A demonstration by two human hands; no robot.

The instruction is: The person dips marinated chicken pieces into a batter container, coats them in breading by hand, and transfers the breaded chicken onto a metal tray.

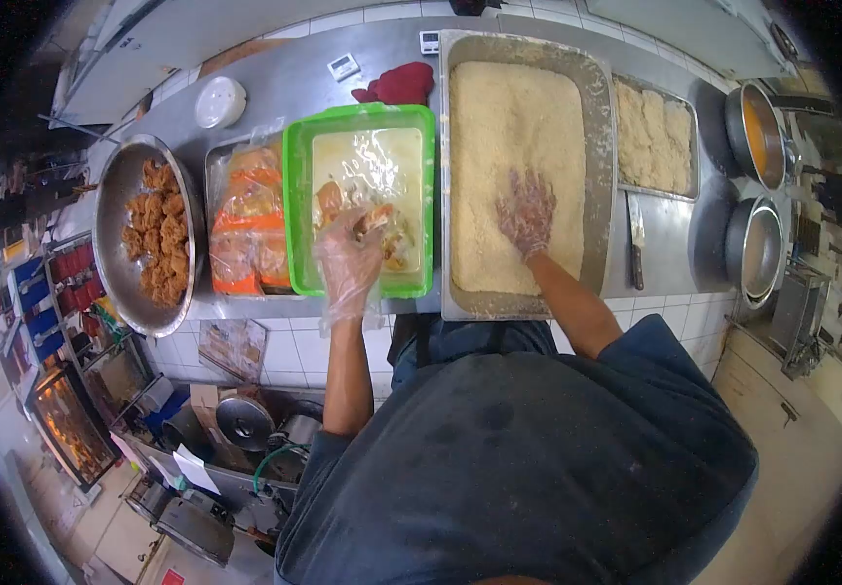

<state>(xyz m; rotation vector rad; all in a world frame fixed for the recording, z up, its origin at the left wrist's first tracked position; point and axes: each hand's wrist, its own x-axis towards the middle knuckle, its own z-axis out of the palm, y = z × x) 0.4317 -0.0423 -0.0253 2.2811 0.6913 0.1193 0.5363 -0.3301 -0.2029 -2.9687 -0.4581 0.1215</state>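
In a clear plastic glove, my left hand (pixel 351 255) is over the green tub (pixel 293 195), its fingers closed on a wet piece of chicken (pixel 376 216). Pale, milky batter (pixel 367 146) fills the tub, with more chicken pieces partly sunk in it. My right hand (pixel 526 213), gloved and coated with crumbs, lies with fingers spread on the breading (pixel 518 117). That dry, pale yellow breading fills a deep metal tray (pixel 591 195) just right of the tub. Where my fingertips press into it is partly hidden by the crumbs.
Left of the tub lie orange-and-clear plastic bags (pixel 250 219) on a metal tray, then a metal bowl (pixel 109 210) of fried chicken. A smaller tray (pixel 653 146) of clumpy breading and a knife (pixel 636 244) are at right. Behind are a red cloth (pixel 401 85) and a timer (pixel 343 66).
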